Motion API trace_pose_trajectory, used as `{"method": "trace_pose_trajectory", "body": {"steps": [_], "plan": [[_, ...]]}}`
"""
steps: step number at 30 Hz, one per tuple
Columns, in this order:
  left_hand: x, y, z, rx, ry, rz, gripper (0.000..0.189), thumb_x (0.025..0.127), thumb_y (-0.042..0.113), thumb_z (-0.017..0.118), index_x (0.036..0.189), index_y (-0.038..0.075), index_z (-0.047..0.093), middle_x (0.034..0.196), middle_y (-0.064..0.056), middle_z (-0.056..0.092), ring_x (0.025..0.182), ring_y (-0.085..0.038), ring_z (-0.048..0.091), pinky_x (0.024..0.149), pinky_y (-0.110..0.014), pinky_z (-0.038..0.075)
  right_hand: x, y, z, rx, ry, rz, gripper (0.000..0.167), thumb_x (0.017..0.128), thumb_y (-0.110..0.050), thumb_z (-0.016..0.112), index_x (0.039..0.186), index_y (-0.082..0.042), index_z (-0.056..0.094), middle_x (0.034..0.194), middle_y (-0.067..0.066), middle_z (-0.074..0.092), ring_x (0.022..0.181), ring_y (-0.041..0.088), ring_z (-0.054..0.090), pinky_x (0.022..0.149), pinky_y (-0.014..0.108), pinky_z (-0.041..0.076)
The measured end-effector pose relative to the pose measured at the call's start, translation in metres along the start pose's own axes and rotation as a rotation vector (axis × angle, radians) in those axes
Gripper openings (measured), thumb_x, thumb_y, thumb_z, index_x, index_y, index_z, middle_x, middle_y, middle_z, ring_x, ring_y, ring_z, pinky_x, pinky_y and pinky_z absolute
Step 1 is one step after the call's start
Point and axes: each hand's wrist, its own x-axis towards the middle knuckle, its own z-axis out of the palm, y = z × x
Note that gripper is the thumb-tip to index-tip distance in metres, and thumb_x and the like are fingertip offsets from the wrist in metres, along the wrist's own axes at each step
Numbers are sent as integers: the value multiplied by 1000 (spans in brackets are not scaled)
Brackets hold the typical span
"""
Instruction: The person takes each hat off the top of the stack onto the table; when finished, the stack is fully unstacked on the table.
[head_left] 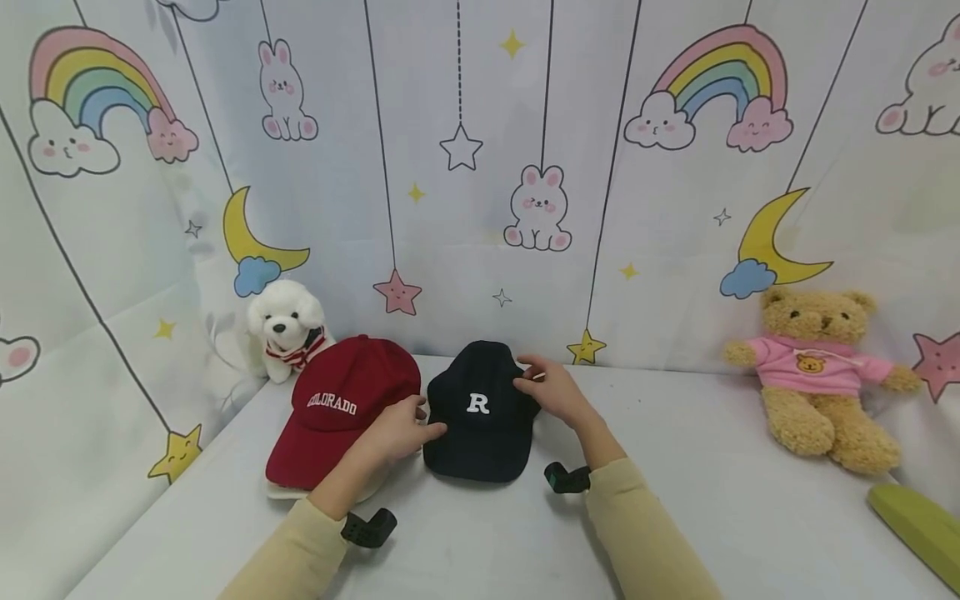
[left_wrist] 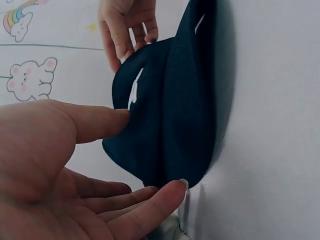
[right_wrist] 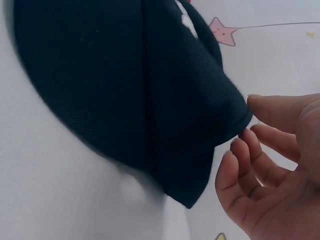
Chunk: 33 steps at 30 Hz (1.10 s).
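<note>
A navy baseball cap (head_left: 480, 450) with a white letter R sits on the white table, crown toward the back wall and brim toward me. My left hand (head_left: 397, 429) is at its left side. In the left wrist view, the thumb reaches over the cap's front and loosely extended fingers (left_wrist: 155, 212) lie by the brim's edge. At the cap's right side is my right hand (head_left: 555, 396), fingers loosely bent. In the right wrist view, its thumb (right_wrist: 280, 112) and fingertips stand right at the cap's lower edge, without a visible grip.
Left of the navy cap, a red COLORADO cap (head_left: 337, 396) sits over a cream brim (head_left: 287, 493). Behind it is a white plush dog (head_left: 281, 321). A teddy bear (head_left: 813, 367) in pink sits at right, near a green object (head_left: 915, 525). A patterned cloth (head_left: 465, 217) hangs behind.
</note>
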Motion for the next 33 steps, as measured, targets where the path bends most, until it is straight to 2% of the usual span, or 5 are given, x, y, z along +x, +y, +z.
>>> {"method": "trace_pose_trajectory", "body": {"steps": [6, 12, 18, 28, 33], "plan": [[0, 0, -5, -81, -2, 4, 65, 93, 24, 72, 143, -8, 46, 122, -21, 63, 77, -18, 69, 82, -42, 57, -3, -10, -6, -15, 9, -48, 51, 97, -19, 68, 143, -4, 54, 115, 13, 63, 109, 31, 62, 88, 45, 53], [-5, 0, -18, -144, 38, 69, 60, 94, 26, 72, 143, -1, 49, 125, -16, 63, 96, -23, 67, 84, -40, 57, -11, -29, -4, -122, -71, -141, 60, 94, -23, 72, 147, -6, 50, 127, 21, 53, 110, 36, 58, 89, 49, 51], [-18, -5, -33, -161, 63, 129, 60, 93, 30, 73, 143, 5, 50, 126, -12, 62, 110, -27, 63, 88, -40, 56, -18, -38, 7, -272, -189, -112, 75, 89, -33, 78, 154, -19, 43, 137, 18, 39, 121, 35, 41, 94, 53, 48], [-43, -30, -57, -236, 24, 288, 62, 95, 23, 73, 147, 5, 43, 132, -16, 58, 113, -29, 62, 91, -37, 55, -22, -46, 28, -429, -199, -137, 81, 85, -39, 83, 153, -22, 43, 120, 8, 35, 111, 33, 34, 79, 45, 50], [-57, -39, -66, -235, 51, 306, 64, 93, 20, 75, 147, 6, 43, 130, -15, 58, 111, -26, 63, 91, -28, 53, -24, -47, 37, -466, -177, -137, 82, 85, -40, 83, 154, -22, 43, 117, 8, 35, 111, 35, 35, 75, 45, 51]]}}
